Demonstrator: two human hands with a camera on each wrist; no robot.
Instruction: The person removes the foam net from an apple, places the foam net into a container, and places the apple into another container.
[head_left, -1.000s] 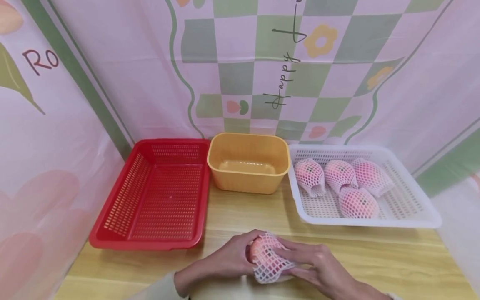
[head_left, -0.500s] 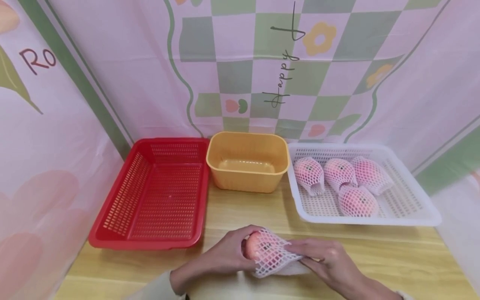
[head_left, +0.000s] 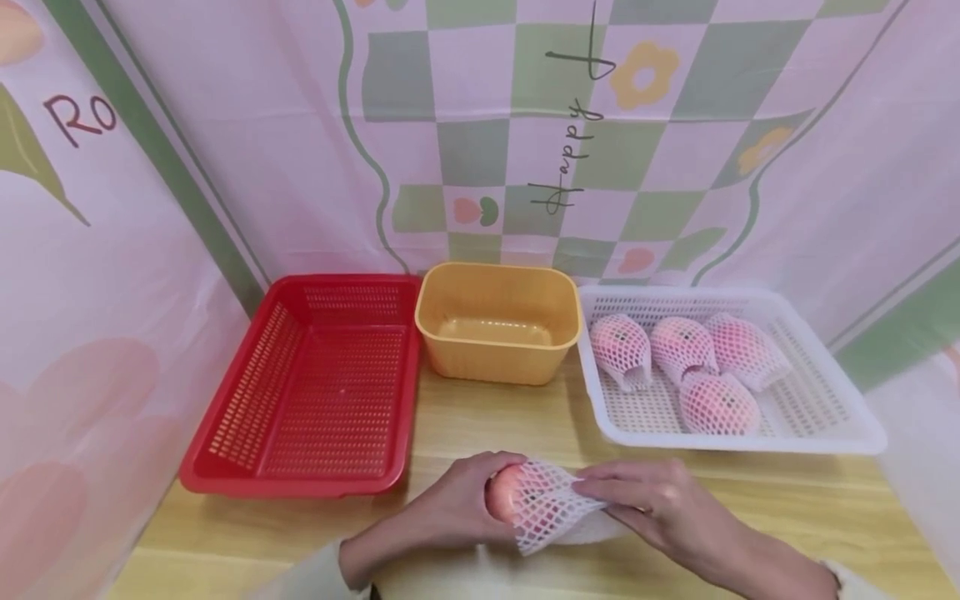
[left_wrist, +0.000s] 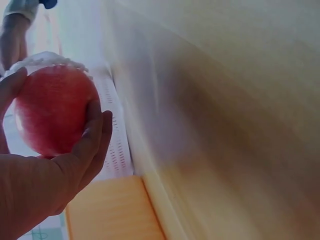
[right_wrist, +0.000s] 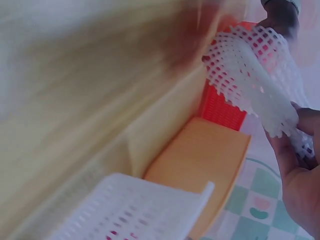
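Note:
A red apple (left_wrist: 57, 110) rests in my left hand (head_left: 461, 502), thumb on one side and fingers curled round the other. White foam netting (head_left: 551, 508) covers its right part, while the left part shows bare skin. My right hand (head_left: 667, 512) pinches the gathered right end of the netting between thumb and fingers. In the right wrist view the foam netting (right_wrist: 250, 75) stretches from the pinching right hand (right_wrist: 300, 150) toward the other hand. Both hands are over the near middle of the wooden table (head_left: 442, 425).
At the left stands a red basket (head_left: 341, 400) with nothing in it. A yellow bin (head_left: 495, 362) sits in the middle, also with nothing inside. The white basket (head_left: 817, 367) on the right holds several netted fruits (head_left: 718, 404). A patterned cloth (head_left: 472, 150) hangs behind.
My right hand has moved to the right, drawing the foam netting with it. More of the apple's left side is bare now. The left hand has stayed nearly in place.

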